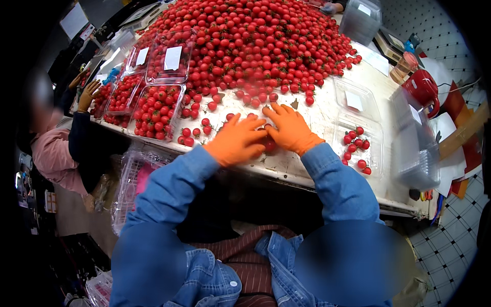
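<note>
My left hand (pixel 237 139), in an orange glove, reaches over loose cherry tomatoes near the table's front edge, its fingers stretched and apart. Opposite it, my right hand (pixel 290 129), in a matching glove, has its fingers spread toward the left hand. Between and below the two hands a few cherry tomatoes (pixel 269 145) show, partly hidden by the gloves. Beyond them rises a large heap of red cherry tomatoes (pixel 245 43) with green stems. At the right lies an opened clear plastic clamshell box (pixel 376 134) with several tomatoes in its base and a white label on its lid.
Filled clamshell boxes (pixel 157 111) stand at the left. Stacks of clear boxes (pixel 417 146) sit at the right edge, beside a red mug-like container (pixel 423 89). A co-worker's gloved hand (pixel 89 95) is at the far left. A plastic crate (pixel 128 187) stands below the table.
</note>
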The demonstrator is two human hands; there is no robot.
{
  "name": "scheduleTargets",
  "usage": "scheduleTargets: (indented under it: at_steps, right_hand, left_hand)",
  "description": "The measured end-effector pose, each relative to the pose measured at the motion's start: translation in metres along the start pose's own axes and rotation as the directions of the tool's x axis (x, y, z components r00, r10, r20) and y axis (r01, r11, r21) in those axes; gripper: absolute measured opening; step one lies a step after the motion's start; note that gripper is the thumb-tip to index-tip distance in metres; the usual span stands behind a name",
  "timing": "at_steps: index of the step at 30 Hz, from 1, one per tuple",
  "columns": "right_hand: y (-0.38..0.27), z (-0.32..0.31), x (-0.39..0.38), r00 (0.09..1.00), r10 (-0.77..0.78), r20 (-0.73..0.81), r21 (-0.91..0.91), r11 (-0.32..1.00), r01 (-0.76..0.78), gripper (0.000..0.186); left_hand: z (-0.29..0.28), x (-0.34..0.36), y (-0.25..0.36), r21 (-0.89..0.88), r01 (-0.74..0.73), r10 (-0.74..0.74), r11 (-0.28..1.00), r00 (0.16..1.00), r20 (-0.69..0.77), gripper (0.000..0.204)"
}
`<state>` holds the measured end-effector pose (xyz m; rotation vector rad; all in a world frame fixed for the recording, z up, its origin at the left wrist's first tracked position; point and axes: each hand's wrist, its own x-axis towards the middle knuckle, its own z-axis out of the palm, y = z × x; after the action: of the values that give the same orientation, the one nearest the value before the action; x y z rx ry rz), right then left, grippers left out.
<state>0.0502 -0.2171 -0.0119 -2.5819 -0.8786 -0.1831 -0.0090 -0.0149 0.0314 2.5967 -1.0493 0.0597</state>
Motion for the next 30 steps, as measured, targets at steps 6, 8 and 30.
scheduleTargets:
  at_steps: [6,8,30]
  right_hand:
    - [-0.034,-0.054,-0.057,0.976,-0.165,0.142,0.044,0.986,0.16,0.05]
    - [-0.028,-0.072,-0.062,0.991,-0.135,0.014,0.093,0.987,0.133,0.053]
    - [-0.018,-0.06,-0.064,0.999,0.051,0.002,-0.018,0.999,-0.051,0.05]
  left_hand:
    - [-0.03,-0.029,-0.037,-0.176,0.242,-0.277,0.954,0.936,-0.216,0.036]
    - [-0.033,-0.032,-0.035,-0.129,0.353,-0.365,0.927,0.927,-0.086,0.051]
    - [-0.001,0.006,0.009,-0.104,-0.006,0.0,0.995,0.998,-0.065,0.06]
